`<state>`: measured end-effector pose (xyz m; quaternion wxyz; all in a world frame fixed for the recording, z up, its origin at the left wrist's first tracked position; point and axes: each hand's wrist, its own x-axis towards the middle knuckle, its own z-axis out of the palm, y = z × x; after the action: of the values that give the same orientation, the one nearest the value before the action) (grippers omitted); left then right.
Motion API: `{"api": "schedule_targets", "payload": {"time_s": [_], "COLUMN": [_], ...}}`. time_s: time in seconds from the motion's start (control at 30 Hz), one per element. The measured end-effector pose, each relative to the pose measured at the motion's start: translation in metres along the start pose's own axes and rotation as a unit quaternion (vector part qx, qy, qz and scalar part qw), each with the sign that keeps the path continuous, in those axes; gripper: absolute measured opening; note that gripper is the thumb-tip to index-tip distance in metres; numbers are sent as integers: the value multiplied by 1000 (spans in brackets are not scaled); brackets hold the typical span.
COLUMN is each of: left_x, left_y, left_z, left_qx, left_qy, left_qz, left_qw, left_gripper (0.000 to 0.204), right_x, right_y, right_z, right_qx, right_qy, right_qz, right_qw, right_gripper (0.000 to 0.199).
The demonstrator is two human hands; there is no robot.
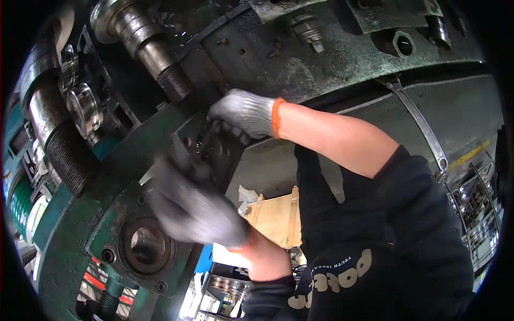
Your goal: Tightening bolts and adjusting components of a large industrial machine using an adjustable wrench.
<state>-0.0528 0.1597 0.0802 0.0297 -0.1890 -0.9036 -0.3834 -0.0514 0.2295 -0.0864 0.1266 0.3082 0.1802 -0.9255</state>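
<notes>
My right hand (243,114), in a grey knit glove with an orange cuff, is at the dark edge of a green machine frame (139,131). Its fingers are curled; what they hold, if anything, I cannot make out. Small dark bolt-like parts (201,144) show just below its fingertips. My left hand (195,208), gloved alike, is smeared by motion in front of the frame. Its fingers cannot be made out. Right beside it is a round bore (147,243) in a bolted green flange.
Threaded steel shafts (155,59) stick out at upper left. A combination wrench (420,120) hangs by the machine's edge at right. Beyond my arms lie a wooden board (276,216) and a wire rack of metal parts (476,203). A hex bolt (308,32) projects from the plate above.
</notes>
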Motion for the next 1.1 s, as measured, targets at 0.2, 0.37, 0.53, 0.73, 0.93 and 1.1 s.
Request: {"api": "schedule_targets", "payload": {"time_s": [0.2,0.37,0.53,0.73,0.93,1.1], "left_x": [-106,-114,-136,-132,-132,-96], "left_y": [-125,-226,-248,-265,-145,-101], "left_z": [-49,37,75,75,3,-53], "left_qx": [150,410,336,273,176,1], "left_qy": [-173,-293,-267,-208,-248,-235], "left_qz": [9,123,136,154,-28,63], "left_qw": [973,855,893,927,952,970], "left_gripper": [28,35,29,25,12,17], "right_x": [-16,-2,-12,-17,-30,-48], "right_y": [10,29,35,35,37,2], "right_z": [-24,-18,-24,-18,-57,-6], "right_qx": [-345,-487,-563,-552,-510,-139], "right_qy": [121,185,226,288,336,172], "right_qz": [-237,-413,-392,-444,-419,-80], "right_qw": [900,747,692,644,672,972], "right_gripper": [27,25,25,26,27,30]}}
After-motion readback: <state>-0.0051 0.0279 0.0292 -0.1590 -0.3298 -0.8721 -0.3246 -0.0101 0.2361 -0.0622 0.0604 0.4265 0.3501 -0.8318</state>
